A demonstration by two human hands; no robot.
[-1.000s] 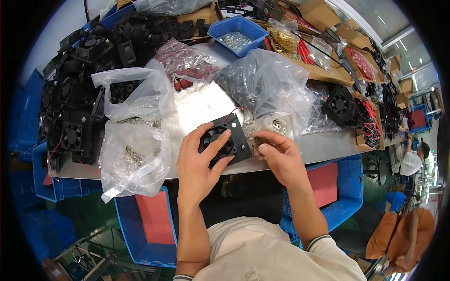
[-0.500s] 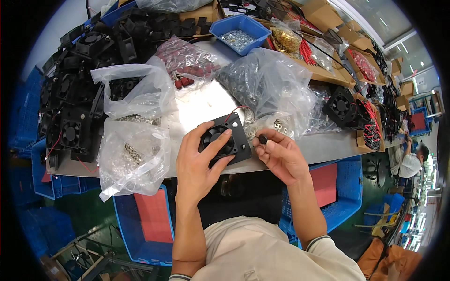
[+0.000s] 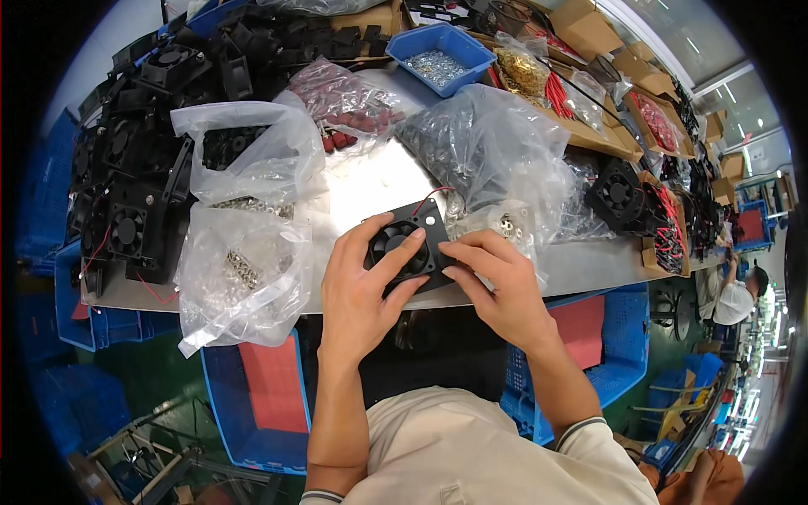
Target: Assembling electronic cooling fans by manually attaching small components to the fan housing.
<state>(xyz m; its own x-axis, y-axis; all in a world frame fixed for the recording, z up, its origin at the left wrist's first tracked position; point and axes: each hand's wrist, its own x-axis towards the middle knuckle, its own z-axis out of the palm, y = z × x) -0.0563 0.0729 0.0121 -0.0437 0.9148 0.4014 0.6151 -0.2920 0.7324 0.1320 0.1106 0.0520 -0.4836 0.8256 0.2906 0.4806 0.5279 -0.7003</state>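
A black square cooling fan (image 3: 397,238) sits on a flat black mounting plate (image 3: 437,231) at the front edge of the table, a thin red wire looping from its far side. My left hand (image 3: 355,282) grips the fan and plate from the left, its fingers spread over the fan's frame. At the plate's right edge, my right hand (image 3: 507,290) is closed in a pinch on a small black round part, now mostly hidden by the fingertips. A clear bag of small metal pieces (image 3: 510,225) lies just beyond my right hand.
Piled black fans (image 3: 126,231) cover the left side. Open plastic bags (image 3: 240,273) of hardware lie left of my hands. A blue bin (image 3: 450,80) of small metal parts stands at the back. Blue crates (image 3: 220,412) are below the table edge. Another person (image 3: 730,299) is far right.
My right hand has turned and moved left, bringing the small black round part to the plate's right edge. My left hand keeps its hold on the fan and has shifted slightly right.
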